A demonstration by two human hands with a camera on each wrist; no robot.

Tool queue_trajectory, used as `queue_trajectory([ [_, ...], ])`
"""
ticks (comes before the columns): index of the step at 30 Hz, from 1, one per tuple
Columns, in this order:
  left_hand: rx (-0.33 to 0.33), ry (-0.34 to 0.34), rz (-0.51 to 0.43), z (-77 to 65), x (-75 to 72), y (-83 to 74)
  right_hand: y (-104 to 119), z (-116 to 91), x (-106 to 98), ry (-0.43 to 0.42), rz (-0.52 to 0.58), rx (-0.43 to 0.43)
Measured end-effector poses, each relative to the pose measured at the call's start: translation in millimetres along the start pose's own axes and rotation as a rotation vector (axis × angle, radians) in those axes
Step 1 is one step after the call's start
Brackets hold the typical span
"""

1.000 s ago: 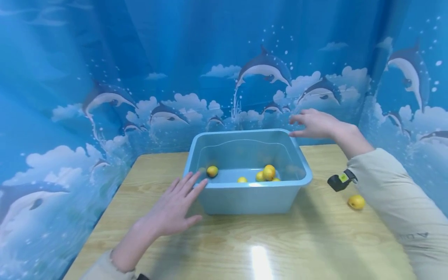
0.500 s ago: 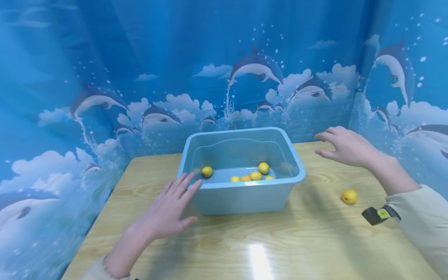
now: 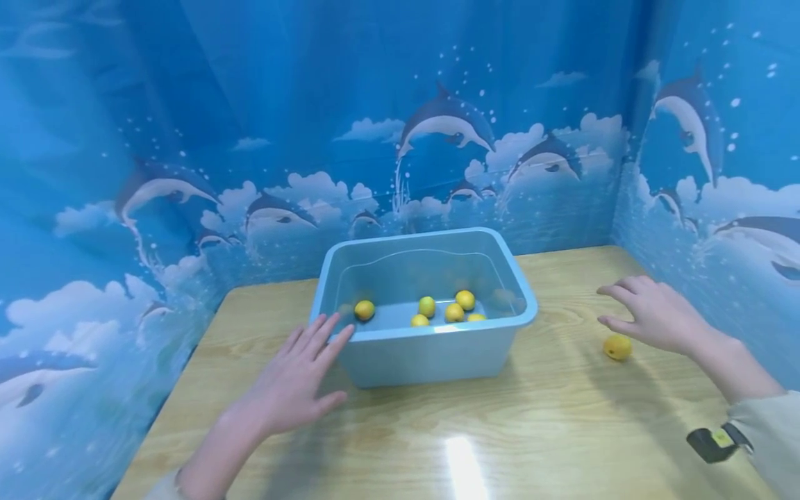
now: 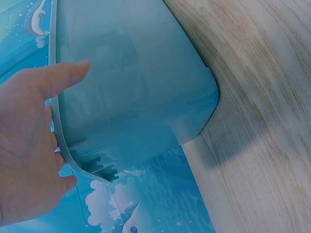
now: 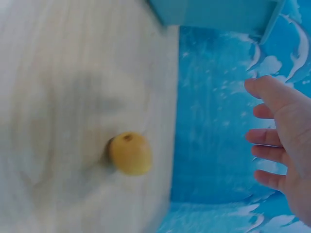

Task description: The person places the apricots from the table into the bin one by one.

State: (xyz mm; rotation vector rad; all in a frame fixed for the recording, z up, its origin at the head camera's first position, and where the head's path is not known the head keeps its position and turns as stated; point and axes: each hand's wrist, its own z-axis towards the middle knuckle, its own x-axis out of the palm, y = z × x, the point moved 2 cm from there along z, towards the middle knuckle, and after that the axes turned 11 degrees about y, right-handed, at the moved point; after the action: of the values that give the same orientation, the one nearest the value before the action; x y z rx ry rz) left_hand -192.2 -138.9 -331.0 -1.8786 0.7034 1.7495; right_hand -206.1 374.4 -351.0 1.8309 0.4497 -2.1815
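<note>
A light blue plastic bin (image 3: pixel 425 357) stands on the table with several small yellow fruits (image 3: pixel 454 312) lying apart on its floor. My left hand (image 3: pixel 284 385) is at the bin's near left corner, fingers straight and their tips over the rim; I cannot tell whether they touch it. In the left wrist view its thumb lies across the bin's outer wall (image 4: pixel 131 87). To the right of the bin, my right hand (image 3: pixel 656 312) hovers with loosely bent fingers, holding nothing. Just below it one yellow-orange fruit (image 5: pixel 130 153) with a dark end rests on the table.
The wooden table (image 3: pixel 537 430) carries the bin near its back edge. A blue dolphin-print curtain (image 3: pixel 350 139) hangs close behind the bin and along both sides. A black device (image 3: pixel 712 443) is strapped at the right wrist.
My right hand has moved from the bin's right rim outward to the right, over the lone fruit. Inside the bin the fruits have rolled apart. My left hand stays by the same corner.
</note>
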Motion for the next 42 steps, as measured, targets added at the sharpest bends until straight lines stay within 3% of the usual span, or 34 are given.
queue_trajectory([
  [6,-0.003,-0.011,0.002,-1.9,1.8,0.3,-12,-14,18,0.017,-0.007,0.022],
  [17,-0.002,-0.008,0.009,-1.4,0.7,0.3,-27,-28,46,0.178,0.072,0.123],
  [24,-0.001,-0.011,0.006,-0.5,0.6,-0.3,-27,-28,59,0.164,0.072,0.093],
  [33,-0.002,-0.012,0.010,-0.6,1.0,-0.8,-31,-25,69,0.244,0.065,0.144],
  [42,-0.001,-0.001,-0.006,-0.2,0.7,0.5,-33,-23,75,0.267,0.074,0.153],
])
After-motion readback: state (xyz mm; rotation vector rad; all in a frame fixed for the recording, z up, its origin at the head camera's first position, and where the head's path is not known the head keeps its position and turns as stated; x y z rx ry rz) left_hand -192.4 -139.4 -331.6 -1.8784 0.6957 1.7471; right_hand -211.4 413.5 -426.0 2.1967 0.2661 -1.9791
